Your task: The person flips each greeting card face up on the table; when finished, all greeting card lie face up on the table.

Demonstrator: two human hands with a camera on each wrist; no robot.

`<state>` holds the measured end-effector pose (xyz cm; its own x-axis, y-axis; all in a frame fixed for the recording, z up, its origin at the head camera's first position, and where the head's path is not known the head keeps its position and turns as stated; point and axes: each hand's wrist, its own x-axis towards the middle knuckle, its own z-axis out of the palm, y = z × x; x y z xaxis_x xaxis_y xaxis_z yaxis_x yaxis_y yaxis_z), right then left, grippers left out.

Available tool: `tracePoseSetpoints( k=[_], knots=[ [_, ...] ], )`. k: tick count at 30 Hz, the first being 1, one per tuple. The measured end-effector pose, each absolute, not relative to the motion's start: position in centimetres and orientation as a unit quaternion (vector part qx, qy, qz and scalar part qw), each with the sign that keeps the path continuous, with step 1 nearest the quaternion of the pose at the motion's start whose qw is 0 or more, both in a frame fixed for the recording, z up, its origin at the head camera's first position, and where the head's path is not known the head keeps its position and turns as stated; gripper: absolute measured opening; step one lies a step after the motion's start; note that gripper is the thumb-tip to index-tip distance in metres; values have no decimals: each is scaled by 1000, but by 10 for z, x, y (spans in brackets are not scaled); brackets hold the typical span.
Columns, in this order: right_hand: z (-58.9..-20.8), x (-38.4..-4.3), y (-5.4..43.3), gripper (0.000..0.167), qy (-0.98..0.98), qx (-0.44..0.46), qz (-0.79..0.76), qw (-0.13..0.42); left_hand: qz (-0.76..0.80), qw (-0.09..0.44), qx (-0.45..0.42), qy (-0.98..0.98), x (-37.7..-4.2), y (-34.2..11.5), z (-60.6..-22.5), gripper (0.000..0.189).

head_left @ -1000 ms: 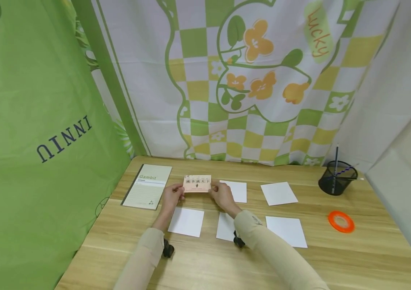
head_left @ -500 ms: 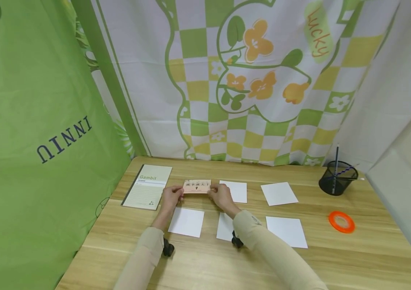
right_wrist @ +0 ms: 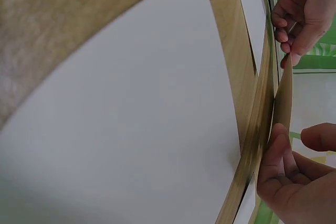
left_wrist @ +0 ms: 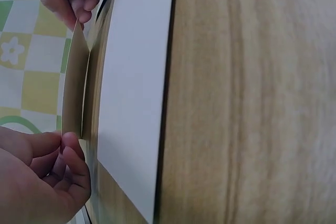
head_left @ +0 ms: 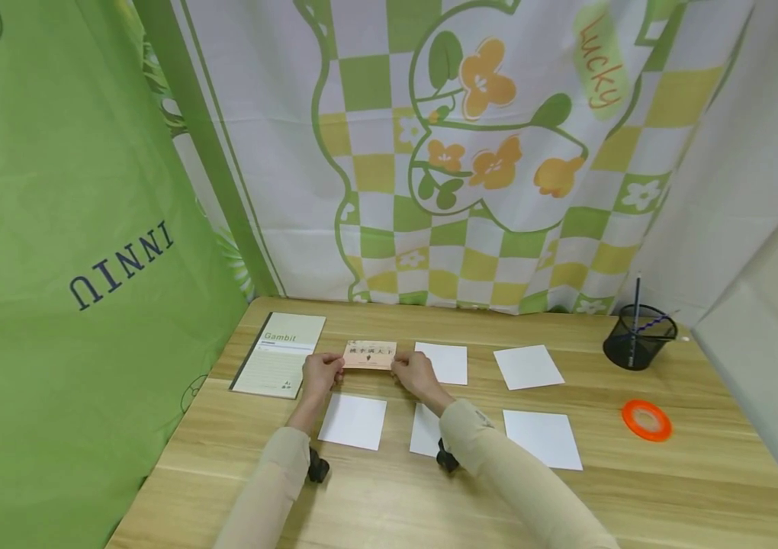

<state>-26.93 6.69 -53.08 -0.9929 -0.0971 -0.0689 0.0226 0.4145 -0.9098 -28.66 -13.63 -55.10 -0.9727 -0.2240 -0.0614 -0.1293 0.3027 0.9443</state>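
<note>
A small pale pink card (head_left: 369,355) with a row of dark characters is held level between both hands at the back left of the table. My left hand (head_left: 321,373) pinches its left end between thumb and fingers. At the right end is my right hand (head_left: 418,374), curled fingers against the card; in the right wrist view its thumb (right_wrist: 320,136) stands off from the card. The wrist views show the card's plain tan underside (left_wrist: 74,87) nearly edge-on. White paper squares (head_left: 352,421) lie just below and beside the hands.
A Gambit notebook (head_left: 279,354) lies left of the hands. More white squares (head_left: 529,367) lie to the right, one (head_left: 425,431) partly covered by the right arm. An orange tape roll (head_left: 646,420) and a black mesh pen cup (head_left: 639,338) stand at the far right.
The card has tipped back and then faced up more again, while both hands shifted slightly down and to the left with it. The other things on the table have stayed put.
</note>
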Motion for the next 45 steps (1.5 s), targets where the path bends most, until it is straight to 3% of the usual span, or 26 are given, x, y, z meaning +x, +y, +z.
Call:
tracePoseSetpoints(
  k=[22, 33, 45],
  knots=[
    [-532, -267, 69, 29, 860, -21, -503, 79, -547, -40, 128, -826, -287, -139, -543, 36],
    [-524, -264, 69, 31, 879, -33, -471, 66, -376, 22, 62, -924, -281, -133, -535, 40],
    [-523, -267, 82, 30, 888, -31, -457, 29, -396, 50, -3, -917, -280, -107, -526, 26]
  ],
)
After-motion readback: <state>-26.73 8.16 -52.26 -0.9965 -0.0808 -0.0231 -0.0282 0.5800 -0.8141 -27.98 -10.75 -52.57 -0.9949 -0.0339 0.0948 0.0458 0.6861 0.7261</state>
